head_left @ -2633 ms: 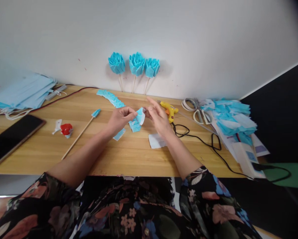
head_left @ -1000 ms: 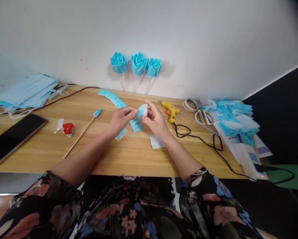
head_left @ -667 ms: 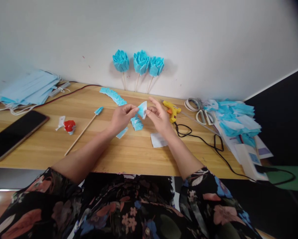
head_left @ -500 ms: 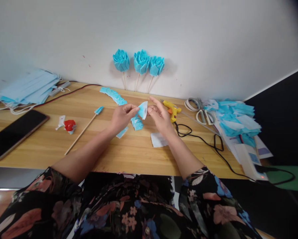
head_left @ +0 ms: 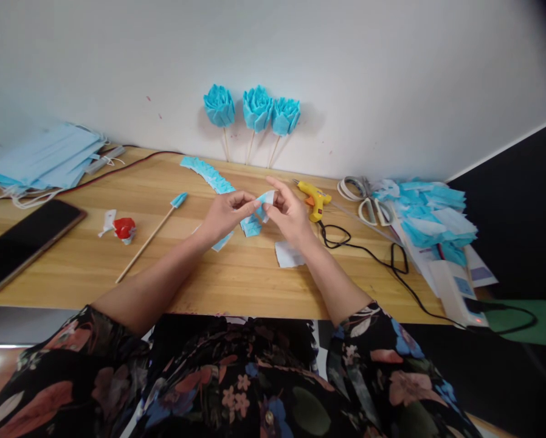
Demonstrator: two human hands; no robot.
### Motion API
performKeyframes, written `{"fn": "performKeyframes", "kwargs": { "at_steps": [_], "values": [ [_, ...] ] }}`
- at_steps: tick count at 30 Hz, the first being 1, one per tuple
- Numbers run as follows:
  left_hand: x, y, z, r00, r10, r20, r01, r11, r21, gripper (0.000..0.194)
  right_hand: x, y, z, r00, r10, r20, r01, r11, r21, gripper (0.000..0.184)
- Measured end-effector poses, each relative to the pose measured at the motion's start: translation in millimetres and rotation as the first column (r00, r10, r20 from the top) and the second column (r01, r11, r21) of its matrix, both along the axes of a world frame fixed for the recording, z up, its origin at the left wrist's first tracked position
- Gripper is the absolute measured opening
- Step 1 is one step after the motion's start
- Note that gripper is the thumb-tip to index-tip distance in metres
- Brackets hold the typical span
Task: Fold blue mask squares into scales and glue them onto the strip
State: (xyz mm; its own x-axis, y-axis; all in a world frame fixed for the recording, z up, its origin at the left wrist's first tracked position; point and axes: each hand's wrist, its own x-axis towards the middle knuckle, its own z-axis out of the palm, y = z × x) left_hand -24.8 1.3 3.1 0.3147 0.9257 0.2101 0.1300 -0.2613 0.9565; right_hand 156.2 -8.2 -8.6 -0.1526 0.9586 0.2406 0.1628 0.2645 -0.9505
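While left grip (head_left: pixel 222 216) pinches blue end of fabric piece (head_left: pixel 268 198), right grip (head_left: pixel 293 220) pinches white side opposite

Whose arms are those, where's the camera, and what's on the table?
They belong to a person, not a robot. That person wears the camera on their head, looking forward and down. The bare left hand and bare right hand pinch a small blue-and-white piece of thin material between them. On the light wooden table lie a folded blue strip, a thin wooden stick with a blue tip, a yellow glue gun, a black rectangular phone and pale blue face masks. Behind, three blue flowers on thin sticks stand by the white wall.
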Motion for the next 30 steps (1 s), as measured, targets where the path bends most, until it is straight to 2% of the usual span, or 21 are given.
{"fn": "performKeyframes", "kwargs": {
  "at_steps": [3,8,12,17,22,30],
  "values": [
    [-0.1,1.0,-2.4,1.000,-0.005,0.007,0.006,1.000,-0.021,0.025,0.8,0.8,0.4,0.999,-0.025,0.027,0.025,1.000,-0.004,0.057],
    [0.5,3.3,-1.8,0.987,0.052,0.151,-0.034,0.993,-0.116,0.017,6.5,4.3,5.2,0.995,-0.089,-0.052,0.091,0.995,0.033,0.057],
    [0.3,3.0,0.0,0.973,0.102,0.205,-0.076,0.989,-0.130,0.020,4.8,2.4,6.2,0.996,-0.043,-0.081,0.043,0.999,-0.009,0.062],
    [0.0,1.8,0.0,0.972,0.092,0.218,-0.065,0.990,-0.124,0.022,-2.3,-1.0,0.4,0.998,0.047,-0.041,-0.049,0.998,-0.045,0.064],
    [-0.4,3.5,-1.4,0.974,0.085,0.210,-0.058,0.990,-0.130,0.026,-1.3,0.7,-2.0,0.999,0.038,-0.014,-0.039,0.998,-0.039,0.062],
    [-1.2,7.8,-5.8,0.960,0.178,0.218,-0.150,0.979,-0.138,0.020,1.8,5.0,-3.0,0.999,-0.041,-0.034,0.039,0.997,-0.063,0.065]
  ]
}}
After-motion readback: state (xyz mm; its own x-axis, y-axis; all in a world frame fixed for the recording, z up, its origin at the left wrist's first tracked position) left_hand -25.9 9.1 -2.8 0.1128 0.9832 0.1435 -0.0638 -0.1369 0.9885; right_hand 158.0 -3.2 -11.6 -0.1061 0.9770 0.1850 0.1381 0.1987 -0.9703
